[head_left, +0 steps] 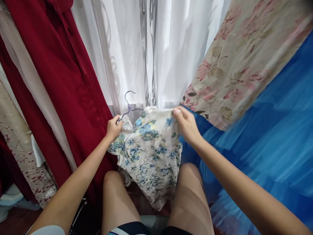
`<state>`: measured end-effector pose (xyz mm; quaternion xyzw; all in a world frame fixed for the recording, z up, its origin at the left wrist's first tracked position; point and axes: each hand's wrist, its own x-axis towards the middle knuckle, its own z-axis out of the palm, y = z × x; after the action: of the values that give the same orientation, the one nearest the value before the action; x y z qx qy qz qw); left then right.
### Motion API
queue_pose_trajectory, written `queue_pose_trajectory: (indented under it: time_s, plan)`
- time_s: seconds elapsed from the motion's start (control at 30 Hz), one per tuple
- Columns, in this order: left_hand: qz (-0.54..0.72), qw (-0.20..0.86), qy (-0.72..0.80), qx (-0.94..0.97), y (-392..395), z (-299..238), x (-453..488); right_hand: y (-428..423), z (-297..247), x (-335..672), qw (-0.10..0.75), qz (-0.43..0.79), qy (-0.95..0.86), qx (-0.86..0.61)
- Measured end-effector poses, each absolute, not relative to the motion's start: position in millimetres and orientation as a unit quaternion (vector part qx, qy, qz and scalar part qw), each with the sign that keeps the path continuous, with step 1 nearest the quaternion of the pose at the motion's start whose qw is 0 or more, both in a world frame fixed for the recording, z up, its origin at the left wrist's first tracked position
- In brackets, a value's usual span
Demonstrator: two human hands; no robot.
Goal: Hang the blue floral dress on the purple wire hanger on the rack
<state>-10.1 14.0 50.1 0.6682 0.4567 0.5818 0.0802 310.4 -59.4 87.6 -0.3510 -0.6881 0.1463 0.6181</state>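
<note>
A white blouse with blue and yellow flowers (149, 147) hangs spread between my hands, above and between my knees. My left hand (114, 128) is closed at its left shoulder, gripping the cloth together with the end of a thin purple wire hanger (129, 107). The hanger's hook points up, and part of its bar runs behind or inside the blouse. At the upper right corner of the blouse, my right hand (187, 122) pinches the fabric between thumb and fingers. The lower end of the blouse droops to a point near the floor.
Long red garments (56, 65) hang at left, beside a beige embroidered one (22, 153). White curtains (181, 49) are straight ahead. To the right hang a pink-flowered cream cloth (234, 68) and a blue layered tulle garment (276, 140). Dark floor shows below.
</note>
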Motion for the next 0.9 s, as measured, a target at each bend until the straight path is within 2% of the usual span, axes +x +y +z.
queue_pose_trajectory:
  time_s: [0.03,0.1,0.13,0.2,0.3,0.37,0.5,0.7,0.9]
  plan:
    - [0.604,0.089,0.466,0.64,13,43,-11,-77,85,301,0.564,0.132,-0.748,-0.323]
    - [0.641,0.109,0.467,0.6,15,33,-10,-109,76,289,0.394,0.135,-0.887,-0.198]
    - [0.65,0.119,0.462,0.591,15,30,-7,-119,72,286,0.335,0.133,-0.92,-0.151]
    - [0.66,0.151,0.447,0.584,13,29,5,-126,63,286,0.286,0.122,-0.942,-0.126]
    - [0.643,0.217,0.416,0.606,-6,34,34,-105,51,297,0.335,0.062,-0.912,-0.228]
    - [0.613,0.29,0.358,0.642,-29,39,57,-86,40,301,0.339,0.007,-0.901,-0.271]
    - [0.602,0.388,0.251,0.651,-71,45,95,-76,16,292,0.321,-0.062,-0.91,-0.253]
    - [0.613,0.487,0.173,0.598,-79,46,126,-91,9,285,0.429,-0.103,-0.848,-0.292]
    - [0.516,0.54,0.17,0.643,-64,40,126,-99,16,319,0.386,-0.126,-0.82,-0.403]
